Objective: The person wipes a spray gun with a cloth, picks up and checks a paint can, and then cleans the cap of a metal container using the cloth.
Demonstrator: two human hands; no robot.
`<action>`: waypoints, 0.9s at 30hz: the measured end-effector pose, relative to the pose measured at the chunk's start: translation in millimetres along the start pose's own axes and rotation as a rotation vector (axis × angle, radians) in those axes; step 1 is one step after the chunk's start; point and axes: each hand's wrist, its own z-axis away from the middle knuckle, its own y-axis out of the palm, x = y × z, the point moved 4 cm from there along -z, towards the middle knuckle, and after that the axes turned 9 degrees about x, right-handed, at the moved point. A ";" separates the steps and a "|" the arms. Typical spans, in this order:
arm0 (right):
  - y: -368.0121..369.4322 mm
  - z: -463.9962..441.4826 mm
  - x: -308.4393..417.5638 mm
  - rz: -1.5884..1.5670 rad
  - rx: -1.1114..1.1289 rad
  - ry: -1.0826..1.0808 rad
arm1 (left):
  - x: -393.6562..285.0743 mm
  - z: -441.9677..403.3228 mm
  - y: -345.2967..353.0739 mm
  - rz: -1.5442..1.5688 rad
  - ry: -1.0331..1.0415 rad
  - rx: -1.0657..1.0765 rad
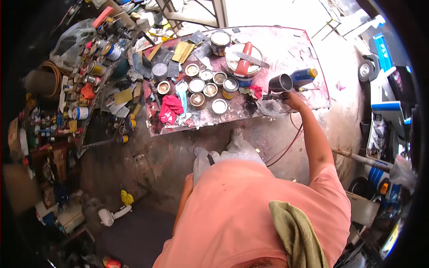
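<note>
At the table's right front edge, my right hand [292,102] is closed around what looks like a paint spray gun [273,96]. Its dark metal cup [280,83] stands with the open mouth upward. Crumpled clear plastic [270,107] lies just below it on the table. A blue container with a yellow cap [304,77] is beyond the hand. My left hand [189,179] hangs low beside my body, partly covered by my shirt; its fingers cannot be made out.
The paint-stained table [286,38] bears several open cans [196,85], a large tub [245,78] with a red-handled blade on top, and a red cloth [171,109]. A crowded shelf [91,116] stands at left. A reddish hose [290,143] hangs below the table's right side.
</note>
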 end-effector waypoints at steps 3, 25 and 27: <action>-5.9 -30.5 -0.5 -0.068 0.049 -0.012 | -27.4 28.2 14.5 0.365 -0.212 -0.135; 39.9 -49.1 -48.6 -0.406 -0.223 0.018 | 22.2 44.0 83.7 0.510 -0.282 -0.269; 46.4 -31.7 -56.5 -0.377 -0.310 0.054 | -1.8 59.2 69.7 0.486 -0.335 -0.242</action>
